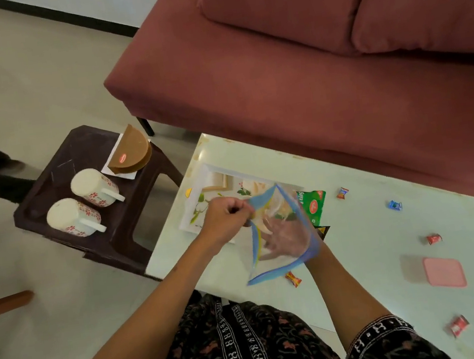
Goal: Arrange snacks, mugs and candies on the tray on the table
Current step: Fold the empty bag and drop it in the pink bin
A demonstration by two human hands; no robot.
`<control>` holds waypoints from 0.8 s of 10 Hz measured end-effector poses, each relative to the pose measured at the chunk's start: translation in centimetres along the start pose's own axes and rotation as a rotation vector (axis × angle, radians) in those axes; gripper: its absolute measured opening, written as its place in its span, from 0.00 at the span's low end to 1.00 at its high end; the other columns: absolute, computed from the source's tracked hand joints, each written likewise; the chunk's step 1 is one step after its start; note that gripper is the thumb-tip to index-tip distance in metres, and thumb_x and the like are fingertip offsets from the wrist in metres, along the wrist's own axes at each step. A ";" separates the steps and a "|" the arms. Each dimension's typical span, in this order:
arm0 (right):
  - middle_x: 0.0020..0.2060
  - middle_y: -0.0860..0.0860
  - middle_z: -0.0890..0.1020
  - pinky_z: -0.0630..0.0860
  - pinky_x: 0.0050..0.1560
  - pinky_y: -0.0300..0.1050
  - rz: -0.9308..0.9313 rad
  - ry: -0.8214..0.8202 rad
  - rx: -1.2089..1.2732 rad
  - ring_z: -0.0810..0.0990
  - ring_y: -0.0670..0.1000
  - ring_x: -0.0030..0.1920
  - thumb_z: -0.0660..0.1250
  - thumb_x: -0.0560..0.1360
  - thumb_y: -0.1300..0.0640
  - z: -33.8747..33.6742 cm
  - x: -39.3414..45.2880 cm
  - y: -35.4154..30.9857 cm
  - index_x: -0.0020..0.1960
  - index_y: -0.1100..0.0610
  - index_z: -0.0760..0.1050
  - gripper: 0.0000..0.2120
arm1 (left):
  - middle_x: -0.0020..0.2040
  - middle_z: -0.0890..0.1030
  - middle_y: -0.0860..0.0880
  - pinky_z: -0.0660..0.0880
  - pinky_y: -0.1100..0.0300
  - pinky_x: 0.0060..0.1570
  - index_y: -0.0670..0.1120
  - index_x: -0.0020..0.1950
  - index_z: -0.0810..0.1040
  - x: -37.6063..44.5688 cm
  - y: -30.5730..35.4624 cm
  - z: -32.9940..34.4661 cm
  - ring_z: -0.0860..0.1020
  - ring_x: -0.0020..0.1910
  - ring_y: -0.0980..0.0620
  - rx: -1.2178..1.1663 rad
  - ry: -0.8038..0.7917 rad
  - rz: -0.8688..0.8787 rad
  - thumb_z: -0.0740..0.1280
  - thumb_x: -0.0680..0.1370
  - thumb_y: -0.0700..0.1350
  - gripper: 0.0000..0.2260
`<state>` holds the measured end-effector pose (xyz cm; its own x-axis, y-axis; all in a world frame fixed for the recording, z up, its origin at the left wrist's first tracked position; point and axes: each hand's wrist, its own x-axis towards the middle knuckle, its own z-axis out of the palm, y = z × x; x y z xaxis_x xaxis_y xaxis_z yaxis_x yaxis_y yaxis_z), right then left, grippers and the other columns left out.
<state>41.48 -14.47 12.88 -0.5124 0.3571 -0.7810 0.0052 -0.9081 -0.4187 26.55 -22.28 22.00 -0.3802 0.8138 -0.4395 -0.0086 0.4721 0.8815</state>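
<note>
A clear zip bag (pixel 283 233) with a blue rim is held over the white floral tray (pixel 200 205) on the pale table (pixel 359 238). My left hand (pixel 226 217) pinches the bag's rim. My right hand (pixel 283 238) is inside the bag, seen through the plastic, among pale snack pieces; whether it grips any is unclear. A green snack packet (pixel 313 203) lies just right of the tray. Several wrapped candies are scattered on the table, such as a red one (pixel 293 279) and a blue one (pixel 395 205). Two upturned floral mugs (pixel 93 187) (pixel 72 217) stand on a dark stool.
The dark brown stool (pixel 93 205) left of the table also carries a brown half-round pack (pixel 131 153) on a white napkin. A pink square lid (pixel 444 272) lies on the table's right side. A maroon sofa (pixel 302 48) stands behind the table.
</note>
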 end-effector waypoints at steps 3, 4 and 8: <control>0.31 0.49 0.82 0.75 0.25 0.34 -0.142 0.042 -0.233 0.81 0.47 0.28 0.58 0.78 0.57 2.9 -4.0 -1.2 0.48 0.56 0.71 0.05 | 0.35 0.70 0.46 0.67 0.57 0.36 0.45 0.36 0.73 -2.9 -0.6 3.4 0.69 0.37 0.50 -0.292 0.012 -0.140 0.73 0.55 0.59 0.21; 0.29 0.48 0.82 0.73 0.29 0.35 -0.321 -0.070 -0.293 0.79 0.47 0.30 0.55 0.74 0.68 4.3 -5.4 -1.7 0.51 0.60 0.70 0.10 | 0.29 0.68 0.51 0.66 0.59 0.34 0.49 0.30 0.66 -3.2 -0.7 3.1 0.67 0.31 0.52 -0.260 0.272 -0.074 0.79 0.59 0.53 0.21; 0.29 0.51 0.78 0.72 0.36 0.40 -0.550 -0.035 -0.764 0.74 0.47 0.33 0.62 0.71 0.72 7.6 -9.2 -2.6 0.34 0.62 0.77 0.11 | 0.38 0.72 0.44 0.73 0.59 0.39 0.61 0.54 0.71 -6.0 -1.0 2.0 0.72 0.37 0.49 -0.212 0.213 0.082 0.74 0.67 0.53 0.19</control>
<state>39.66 -17.02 24.63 -0.6362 0.6747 -0.3743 0.3107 -0.2201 -0.9247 30.70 -26.91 23.42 -0.5724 0.7467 -0.3388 -0.1539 0.3080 0.9389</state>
